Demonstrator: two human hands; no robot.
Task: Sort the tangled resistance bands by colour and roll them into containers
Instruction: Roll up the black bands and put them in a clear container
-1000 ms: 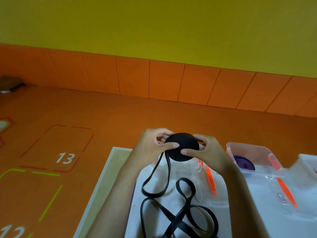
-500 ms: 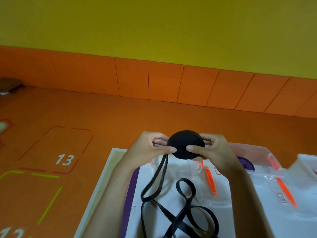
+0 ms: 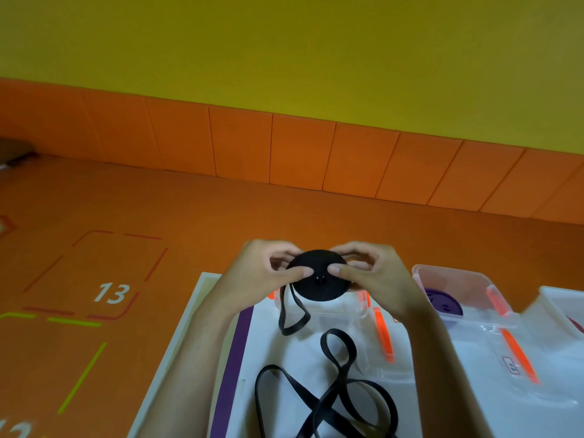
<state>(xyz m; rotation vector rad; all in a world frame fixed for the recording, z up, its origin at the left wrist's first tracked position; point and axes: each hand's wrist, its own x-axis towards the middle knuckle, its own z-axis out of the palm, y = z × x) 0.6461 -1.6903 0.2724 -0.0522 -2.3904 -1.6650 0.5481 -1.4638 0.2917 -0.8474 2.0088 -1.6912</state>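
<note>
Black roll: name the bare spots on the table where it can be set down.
Bare white table between the purple strip and the loose black band. The clear container beneath the black roll looks empty. Crowded rightwards: lids, purple-roll container.

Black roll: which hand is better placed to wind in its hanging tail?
Likely the left hand: the hanging tail drops from the left side of the black roll, right under that hand. The right hand pinches the opposite side to steady it.

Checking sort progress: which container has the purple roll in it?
The clear container just right of the right hand; the purple roll lies inside. The left container, beneath the held black roll, shows no purple.
</note>
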